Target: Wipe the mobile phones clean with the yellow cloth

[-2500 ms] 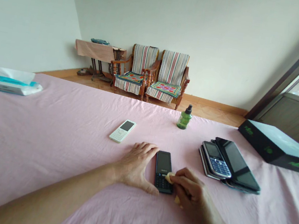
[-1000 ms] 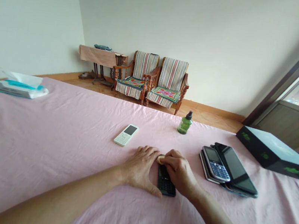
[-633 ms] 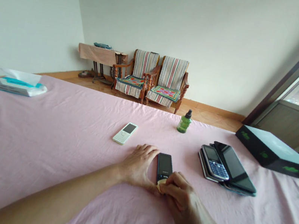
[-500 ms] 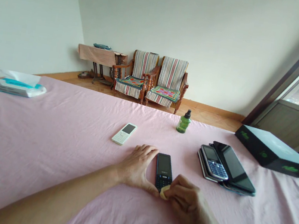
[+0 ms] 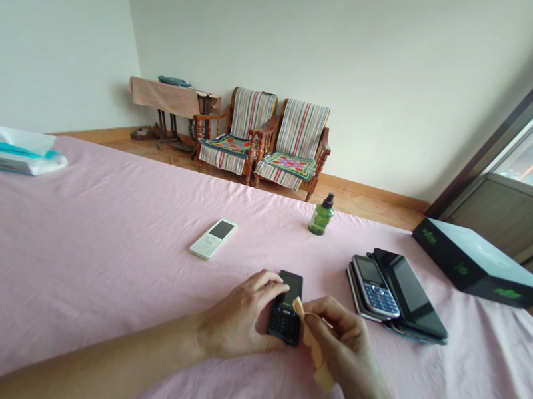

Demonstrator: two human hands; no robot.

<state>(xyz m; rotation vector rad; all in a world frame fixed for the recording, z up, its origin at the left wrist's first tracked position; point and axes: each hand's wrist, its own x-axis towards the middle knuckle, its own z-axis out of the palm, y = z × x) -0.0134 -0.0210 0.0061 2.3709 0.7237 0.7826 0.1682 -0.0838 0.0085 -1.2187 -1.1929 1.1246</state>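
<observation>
A black keypad phone (image 5: 286,320) lies face up on the pink sheet, its screen at the far end. My left hand (image 5: 243,314) holds it from the left, fingertips resting over the upper screen and thumb along the bottom edge. Pinched in my right hand (image 5: 342,343) is a small pale-yellow cloth (image 5: 319,359); one corner sticks up by the phone's right edge and the rest hangs below the fingers. Whether the cloth touches the phone, I cannot tell. A white keypad phone (image 5: 213,239) lies apart, beyond my left hand.
On the right, a dark blue keypad phone (image 5: 376,290) lies on a stack beside a black tablet-like device (image 5: 413,297). Behind them is a black box (image 5: 479,263). A green spray bottle (image 5: 322,216) stands near the far edge. Wipes (image 5: 15,156) lie far left.
My right hand has lifted the cloth from the phone's lower keys up to its right edge, and more cloth shows. My left fingers have moved onto the screen. The view has shifted slightly.
</observation>
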